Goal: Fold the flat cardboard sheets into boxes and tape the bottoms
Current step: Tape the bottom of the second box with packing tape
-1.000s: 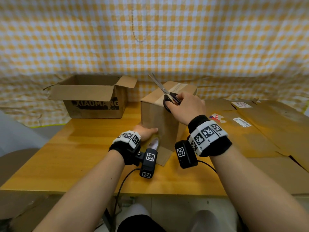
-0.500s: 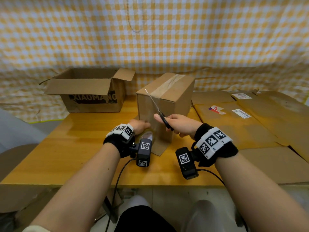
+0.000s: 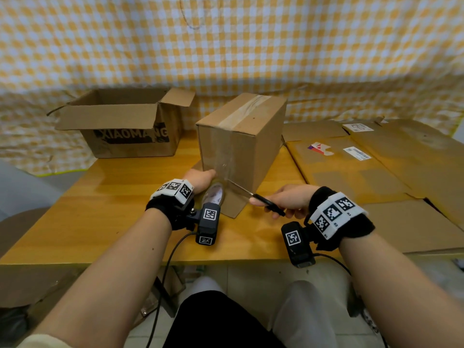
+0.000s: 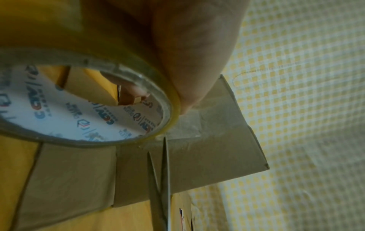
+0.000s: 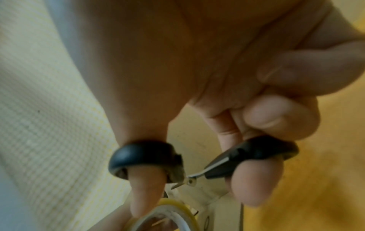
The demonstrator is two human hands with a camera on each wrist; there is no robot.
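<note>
Left hand grips the tape roll against the upturned box at table centre, keeping tape taut. From three o'clock, right hand fingers grip scissors (blades parted), positioned to cut.

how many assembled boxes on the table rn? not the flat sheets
2. The open XIAOMANG box stands at the back left of the table. The taped box stands in the middle, bottom up, in front of both hands. None seems hidden.
</note>
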